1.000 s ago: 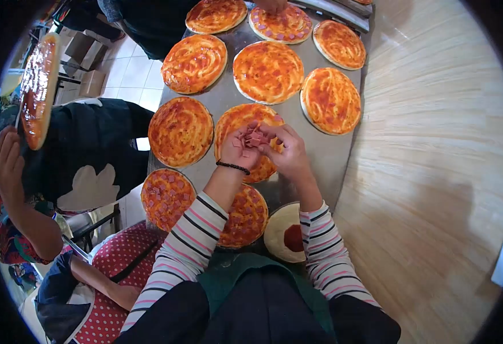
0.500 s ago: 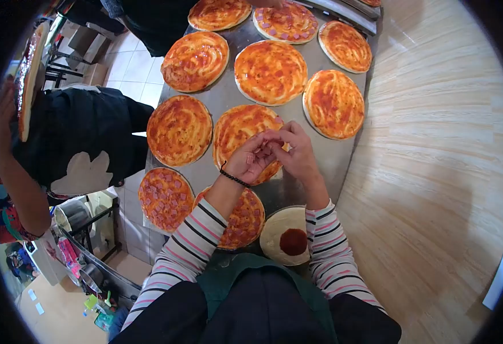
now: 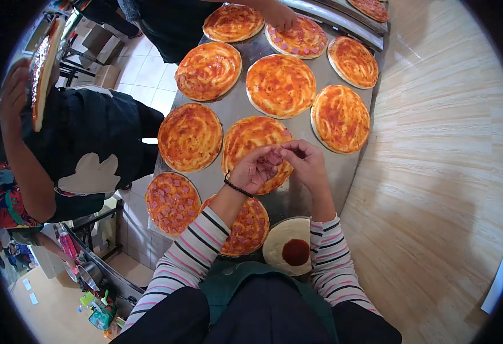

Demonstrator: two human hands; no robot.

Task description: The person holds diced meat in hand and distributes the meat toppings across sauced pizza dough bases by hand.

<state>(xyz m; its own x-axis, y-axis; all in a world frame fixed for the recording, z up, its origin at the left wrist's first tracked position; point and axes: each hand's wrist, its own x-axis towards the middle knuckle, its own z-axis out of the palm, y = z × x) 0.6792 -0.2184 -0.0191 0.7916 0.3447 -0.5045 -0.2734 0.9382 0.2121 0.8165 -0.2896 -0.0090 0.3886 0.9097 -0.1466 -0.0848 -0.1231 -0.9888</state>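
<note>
My right hand (image 3: pixel 306 164) has shifted from over my left hand (image 3: pixel 246 175) to its fingertips, thumb and finger close together; whether they pinch anything I cannot tell. My left hand half-curls around ham (image 3: pixel 252 169), above a sauced pizza (image 3: pixel 250 134).

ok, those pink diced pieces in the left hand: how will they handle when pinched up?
Likely very light: the pink pieces are small, several fitting in the left hand. Unlikely to roll: they look flat and square-cut, like those lying on the topped pizza at far left. Possibly prone to clinging, since some sit bunched together.
</note>
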